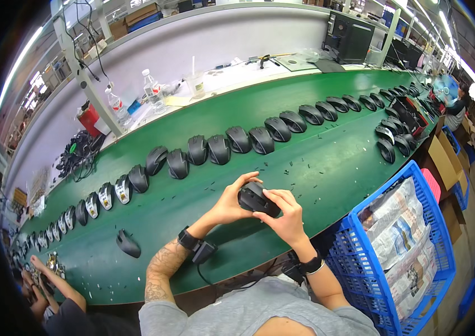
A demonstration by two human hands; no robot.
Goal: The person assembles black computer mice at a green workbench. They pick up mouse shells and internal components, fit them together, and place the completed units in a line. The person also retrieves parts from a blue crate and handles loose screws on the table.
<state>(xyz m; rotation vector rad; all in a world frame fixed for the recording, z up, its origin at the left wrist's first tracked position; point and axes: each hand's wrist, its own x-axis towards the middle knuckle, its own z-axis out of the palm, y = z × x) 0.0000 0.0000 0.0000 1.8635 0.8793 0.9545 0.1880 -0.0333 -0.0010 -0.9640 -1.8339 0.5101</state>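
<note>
Between my two hands I hold a black computer mouse (257,200) above the green bench (193,263). My left hand (234,200) grips its left side, fingers curled over the far end. My right hand (285,215) closes on the near right side, with the thumb and fingers pressed against the body. Beyond my hands, a long row of black mice (218,149) runs across the bench. To the left in that row, several have white-and-black tops (121,189). A single black mouse shell (128,244) lies apart, left of my left forearm.
Small black pieces (289,172) are scattered on the bench. On the right stands a blue basket (360,246) with wrapped packs inside. More mice (386,150) cluster at the far right. Bottles (152,89) stand on the back shelf. A co-worker's arm (61,280) reaches in at lower left.
</note>
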